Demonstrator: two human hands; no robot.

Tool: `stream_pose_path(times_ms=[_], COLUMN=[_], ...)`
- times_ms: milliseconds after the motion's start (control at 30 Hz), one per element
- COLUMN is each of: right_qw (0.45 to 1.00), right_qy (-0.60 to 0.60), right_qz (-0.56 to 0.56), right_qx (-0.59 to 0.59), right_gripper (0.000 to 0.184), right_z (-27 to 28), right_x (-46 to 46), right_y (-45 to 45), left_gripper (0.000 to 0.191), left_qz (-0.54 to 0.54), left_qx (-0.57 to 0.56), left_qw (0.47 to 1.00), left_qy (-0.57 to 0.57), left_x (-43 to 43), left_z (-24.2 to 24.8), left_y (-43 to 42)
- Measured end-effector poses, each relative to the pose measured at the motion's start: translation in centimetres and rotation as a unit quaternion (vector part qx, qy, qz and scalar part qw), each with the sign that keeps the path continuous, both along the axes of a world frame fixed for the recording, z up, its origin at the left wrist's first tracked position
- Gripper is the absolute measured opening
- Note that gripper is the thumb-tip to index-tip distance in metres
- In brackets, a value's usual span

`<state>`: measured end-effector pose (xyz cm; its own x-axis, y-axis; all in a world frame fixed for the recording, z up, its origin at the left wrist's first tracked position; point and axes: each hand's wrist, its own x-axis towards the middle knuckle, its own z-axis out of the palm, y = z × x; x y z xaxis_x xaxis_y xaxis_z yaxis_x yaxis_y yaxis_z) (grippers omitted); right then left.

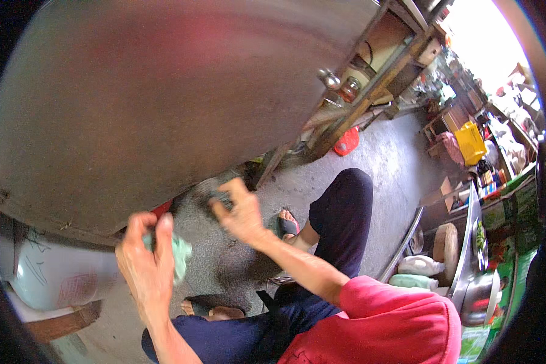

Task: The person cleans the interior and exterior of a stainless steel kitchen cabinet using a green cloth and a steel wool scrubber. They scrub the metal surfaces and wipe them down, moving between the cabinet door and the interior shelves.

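Note:
My left hand (148, 259) is raised just off the near edge of a broad, dull brown-grey tabletop (164, 109). A crumpled pale green cloth or thin plastic piece (181, 260) shows between its thumb and fingers and hangs beside the palm. To the right, below the same edge, my right hand (242, 211) is curled and blurred by motion. Something dark shows between its thumb and forefinger, but the blur hides whether that is a held thing or the background. The tabletop carries a faint red reflection.
A white sack (59, 273) with printing sits under the table's left edge. Beyond the table stand a glass jar (350, 88) on a wooden frame and a red plastic item (347, 141) on the floor. At right are a metal pot (480, 298), a round wooden board (446, 250) and a yellow bag (471, 143).

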<state>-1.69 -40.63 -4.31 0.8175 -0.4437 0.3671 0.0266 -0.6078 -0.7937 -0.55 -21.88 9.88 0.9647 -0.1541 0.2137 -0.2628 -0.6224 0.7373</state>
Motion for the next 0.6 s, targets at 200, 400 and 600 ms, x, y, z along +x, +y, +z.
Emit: stream_pose_path(times_ms=[200,400,600], right_qw=[0.988,0.974,0.962], right_qy=[-0.022,0.01,-0.042], right_qz=[-0.125,-0.189,-0.224], right_qx=[0.085,0.123,0.15], right_gripper=[0.028,0.03,0.028], right_z=[2.0,0.2,0.2], right_x=[-4.0,-5.2,-2.0], right_y=[-10.8,-13.4,-14.7], left_gripper=[0.034,0.03,0.044], left_qz=[0.096,0.106,0.117], left_qx=[-0.065,-0.101,0.012], left_qw=[0.986,0.98,0.983], left_qy=[-0.123,-0.133,-0.14], left_x=[4.6,5.8,5.4], left_z=[-0.5,-0.8,0.6], left_y=[-7.3,-7.7,-7.4])
